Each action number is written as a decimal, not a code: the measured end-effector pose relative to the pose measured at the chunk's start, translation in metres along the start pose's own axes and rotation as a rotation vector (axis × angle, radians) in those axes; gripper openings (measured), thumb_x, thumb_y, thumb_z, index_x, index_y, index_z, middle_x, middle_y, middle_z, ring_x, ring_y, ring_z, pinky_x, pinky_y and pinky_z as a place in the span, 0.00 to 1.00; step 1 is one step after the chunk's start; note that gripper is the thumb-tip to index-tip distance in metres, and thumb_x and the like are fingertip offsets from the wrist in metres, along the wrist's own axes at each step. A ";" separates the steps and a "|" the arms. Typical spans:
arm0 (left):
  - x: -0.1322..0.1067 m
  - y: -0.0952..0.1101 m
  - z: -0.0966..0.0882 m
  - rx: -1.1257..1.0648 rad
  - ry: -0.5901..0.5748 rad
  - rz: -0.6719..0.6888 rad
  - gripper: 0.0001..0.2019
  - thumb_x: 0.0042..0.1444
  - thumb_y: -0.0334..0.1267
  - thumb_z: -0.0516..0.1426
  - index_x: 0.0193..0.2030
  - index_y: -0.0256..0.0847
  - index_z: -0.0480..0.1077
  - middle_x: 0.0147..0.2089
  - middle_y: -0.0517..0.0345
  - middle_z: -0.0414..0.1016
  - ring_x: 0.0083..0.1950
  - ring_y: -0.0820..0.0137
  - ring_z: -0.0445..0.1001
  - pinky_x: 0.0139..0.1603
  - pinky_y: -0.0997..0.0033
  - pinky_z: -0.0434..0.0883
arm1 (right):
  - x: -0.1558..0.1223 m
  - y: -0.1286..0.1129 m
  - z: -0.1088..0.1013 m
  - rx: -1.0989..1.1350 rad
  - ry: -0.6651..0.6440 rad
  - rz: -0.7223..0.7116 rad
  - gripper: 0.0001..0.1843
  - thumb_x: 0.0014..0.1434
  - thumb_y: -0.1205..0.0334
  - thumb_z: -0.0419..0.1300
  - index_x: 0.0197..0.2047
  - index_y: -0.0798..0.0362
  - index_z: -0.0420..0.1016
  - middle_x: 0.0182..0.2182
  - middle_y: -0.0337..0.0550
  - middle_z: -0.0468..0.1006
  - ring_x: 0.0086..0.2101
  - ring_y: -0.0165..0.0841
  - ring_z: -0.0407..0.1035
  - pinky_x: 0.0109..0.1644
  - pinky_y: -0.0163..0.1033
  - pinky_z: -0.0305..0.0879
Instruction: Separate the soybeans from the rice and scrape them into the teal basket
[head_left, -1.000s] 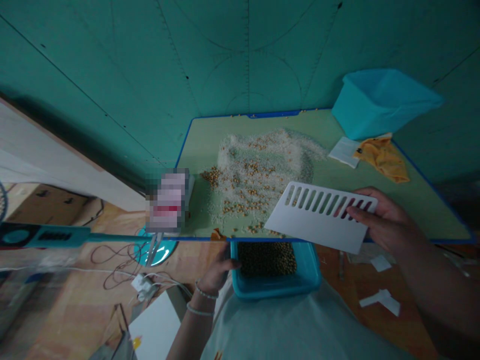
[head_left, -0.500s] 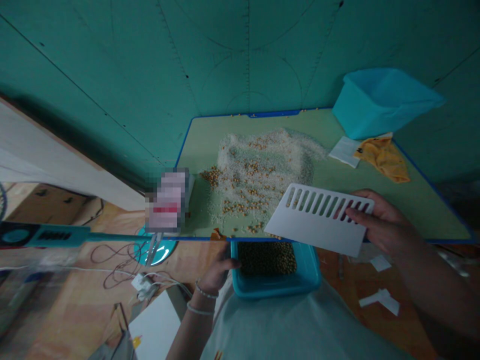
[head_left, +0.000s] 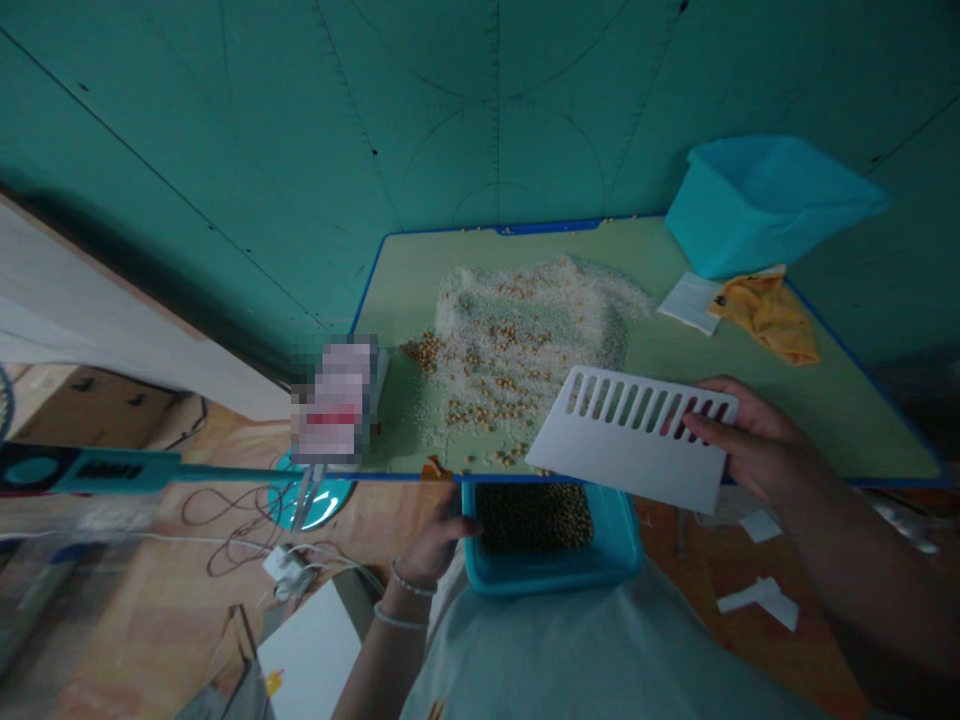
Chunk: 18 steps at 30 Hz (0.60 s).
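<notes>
My right hand is closed on one end of a white slotted plastic scraper. The scraper is tilted over the table's front edge, above the near beans. White grains lie spread across the pale green tabletop, with round tan beans scattered among them. Below the edge, a blue plastic tub rests at my lap with dark round beans in it. My left hand grips the tub's left rim, thumb over the top; its other fingers are mostly hidden.
A larger blue bin stands at the table's back right, beside a yellow cloth and a white sheet. A phone-like, blurred device on a holder sits at the left edge. Cables and papers lie on the floor.
The scraper and my right hand have shifted slightly to the left. My left hand and the tub look unmoved.
</notes>
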<state>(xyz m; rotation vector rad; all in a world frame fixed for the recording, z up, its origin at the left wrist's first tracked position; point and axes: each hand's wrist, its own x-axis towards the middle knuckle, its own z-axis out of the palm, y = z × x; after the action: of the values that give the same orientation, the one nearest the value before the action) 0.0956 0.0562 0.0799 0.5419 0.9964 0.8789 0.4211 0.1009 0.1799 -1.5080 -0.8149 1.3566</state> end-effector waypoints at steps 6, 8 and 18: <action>0.002 -0.002 -0.001 0.007 -0.014 0.001 0.27 0.31 0.25 0.59 0.43 0.44 0.80 0.47 0.57 0.82 0.63 0.48 0.66 0.67 0.51 0.55 | 0.000 -0.001 0.004 0.005 0.022 0.016 0.25 0.30 0.52 0.77 0.29 0.48 0.70 0.18 0.30 0.75 0.20 0.29 0.69 0.21 0.32 0.62; 0.001 -0.001 -0.001 0.004 -0.001 -0.021 0.27 0.30 0.25 0.60 0.42 0.44 0.80 0.45 0.58 0.83 0.61 0.48 0.67 0.67 0.50 0.55 | 0.001 0.000 0.004 0.001 0.015 0.027 0.27 0.28 0.50 0.77 0.29 0.48 0.70 0.18 0.31 0.76 0.20 0.29 0.68 0.21 0.32 0.62; -0.001 0.000 0.001 -0.021 -0.004 -0.018 0.26 0.30 0.26 0.60 0.41 0.45 0.79 0.45 0.59 0.83 0.61 0.49 0.68 0.65 0.51 0.58 | -0.001 -0.002 0.006 0.004 -0.008 -0.006 0.26 0.30 0.51 0.77 0.29 0.47 0.70 0.19 0.31 0.77 0.20 0.30 0.69 0.21 0.33 0.63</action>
<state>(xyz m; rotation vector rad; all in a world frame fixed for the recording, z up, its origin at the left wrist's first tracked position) 0.0960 0.0560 0.0808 0.5162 0.9861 0.8704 0.4150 0.1024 0.1819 -1.4971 -0.8207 1.3598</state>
